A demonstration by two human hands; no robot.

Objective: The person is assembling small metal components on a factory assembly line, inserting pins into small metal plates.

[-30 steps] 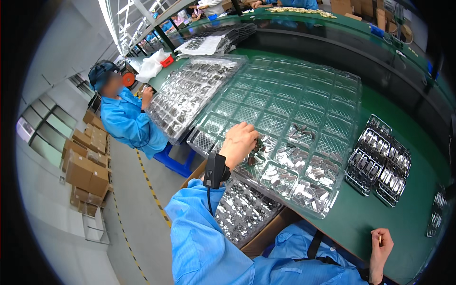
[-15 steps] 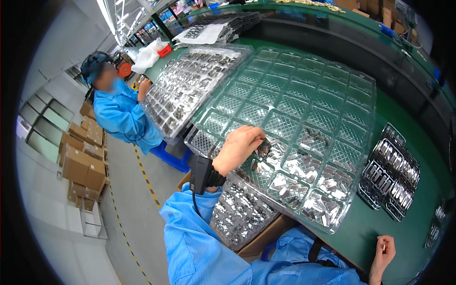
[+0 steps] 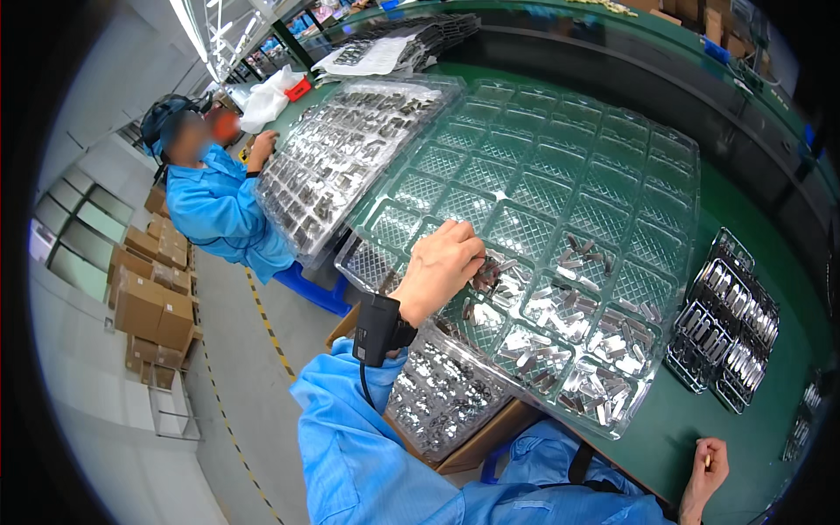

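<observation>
My left hand (image 3: 440, 269) reaches over a clear plastic compartment tray (image 3: 499, 194), its fingers bent together at a compartment with small shiny metal pieces (image 3: 506, 289). Dark, reddish-looking pieces lie right at the fingertips; what is pinched, if anything, is hidden. Several neighbouring compartments at the tray's near right corner hold more flat metal strips (image 3: 560, 312), loosely heaped. At the lower right, my right hand (image 3: 705, 477) is closed near the bench edge, with a small yellowish piece (image 3: 707, 460) between thumb and fingers.
Black racks with metal strips (image 3: 724, 319) stand on the green bench (image 3: 674, 418) at right. Another filled tray (image 3: 350, 157) lies at the left, beside a co-worker in blue (image 3: 214, 201). Below the bench edge, a carton holds a filled tray (image 3: 446, 394). Stacked trays (image 3: 394, 48) stand behind.
My left hand has stayed at the same compartment, its knuckles slightly raised. The right hand is nearly still. The co-worker's hand has shifted, and the whole view has turned a little.
</observation>
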